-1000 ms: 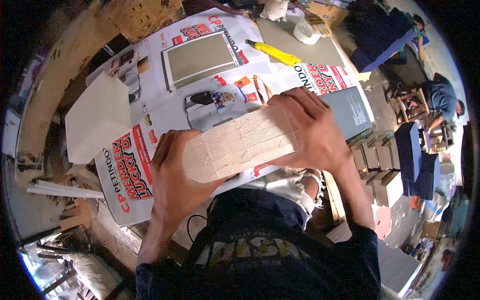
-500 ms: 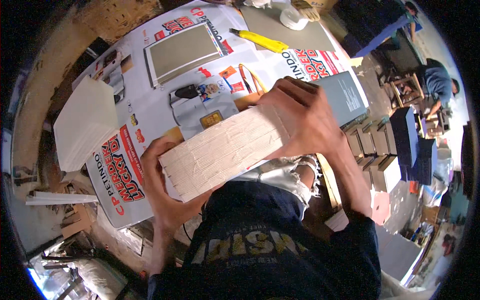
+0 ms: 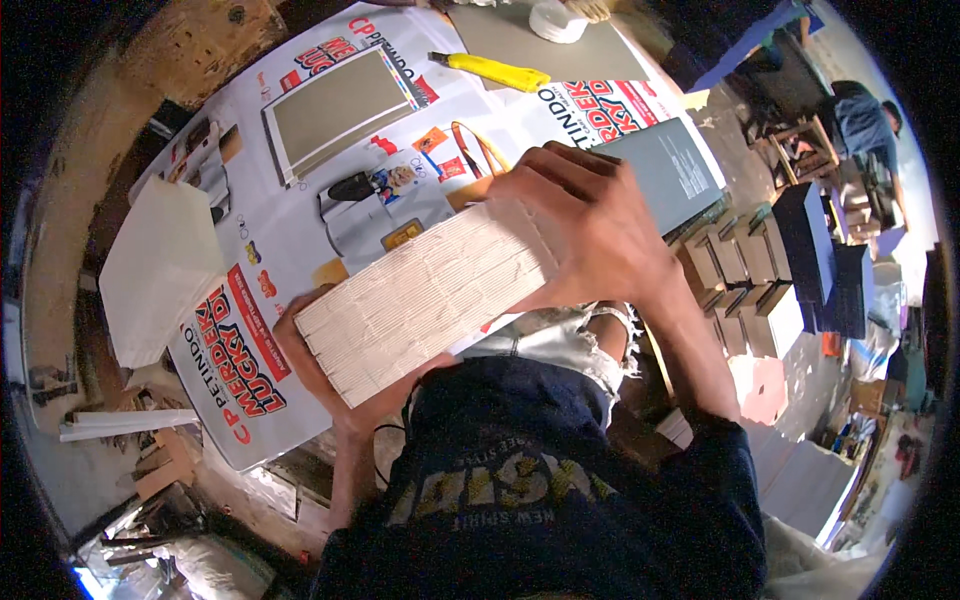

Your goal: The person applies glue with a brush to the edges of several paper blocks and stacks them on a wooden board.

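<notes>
Between my two hands I hold a thick book block [image 3: 430, 300], its pale, ribbed spine side facing up and slanting up to the right. My left hand [image 3: 335, 390] clasps the lower left end, with most of its fingers hidden beneath and behind the block. Over the upper right end, my right hand [image 3: 600, 230] is bent with its knuckles raised. Just past my right hand lies a grey-blue book cover [image 3: 665, 175] on the table's right side. The block is held above the near edge of the table, close to my body.
A printed sheet covers the table [image 3: 240, 330]. On it are a tall stack of white paper [image 3: 165, 260], a grey board panel [image 3: 345, 110], a yellow utility knife [image 3: 490, 70] and a white tub [image 3: 557, 22]. Stacked books [image 3: 735, 260] stand at right; another person [image 3: 865, 125] bends beyond.
The book block has shifted slightly left and tilts a little more steeply. My left hand's fingers have slipped further out of sight around its end. The whole view has also shifted a little.
</notes>
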Motion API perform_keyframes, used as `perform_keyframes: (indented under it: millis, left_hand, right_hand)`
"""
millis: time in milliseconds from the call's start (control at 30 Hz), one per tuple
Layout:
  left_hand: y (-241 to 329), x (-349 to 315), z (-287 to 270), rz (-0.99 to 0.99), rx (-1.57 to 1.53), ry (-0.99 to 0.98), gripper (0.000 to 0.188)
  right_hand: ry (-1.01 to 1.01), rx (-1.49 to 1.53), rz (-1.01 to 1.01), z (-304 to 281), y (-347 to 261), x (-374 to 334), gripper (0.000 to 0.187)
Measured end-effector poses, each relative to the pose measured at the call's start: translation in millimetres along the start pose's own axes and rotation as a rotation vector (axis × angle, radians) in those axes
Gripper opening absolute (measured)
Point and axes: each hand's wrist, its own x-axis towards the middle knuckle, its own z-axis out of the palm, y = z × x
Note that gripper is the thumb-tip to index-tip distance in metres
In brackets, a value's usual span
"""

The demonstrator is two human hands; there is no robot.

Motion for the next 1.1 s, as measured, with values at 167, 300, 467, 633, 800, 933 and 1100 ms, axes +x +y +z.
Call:
perform_keyframes:
  millis: [167, 300, 467, 633, 800, 933, 1100]
  left_hand:
    - [-6, -6, -11, 0.010, 0.109, -0.052, 0.077]
    - [-9, -7, -10, 0.038, 0.115, -0.058, 0.077]
    - [-12, -6, -18, 0.053, 0.136, -0.062, 0.077]
    - [-13, -7, -17, 0.069, 0.135, -0.075, 0.077]
    - [-14, -9, -18, 0.073, 0.138, -0.064, 0.078]
    - [-15, -8, -10, 0.081, 0.117, -0.074, 0.078]
    - [-17, -11, -17, 0.055, 0.149, -0.050, 0.078]
  right_hand:
    - [0.309, -0.013, 0.034, -4, -7, -23, 0.108]
    - [0.345, -0.357, 0.037, 11, -8, -87, 0.104]
    - [0.370, -0.416, 0.071, 20, -25, -103, 0.081]
    - [0.400, -0.284, 0.096, 13, -31, -89, 0.059]
    - [0.363, -0.187, 0.043, 17, -24, -92, 0.065]
    - [0.330, 0.017, 0.318, 12, -34, -97, 0.070]
    - [0.228, -0.027, 0.307, -7, -46, -63, 0.074]
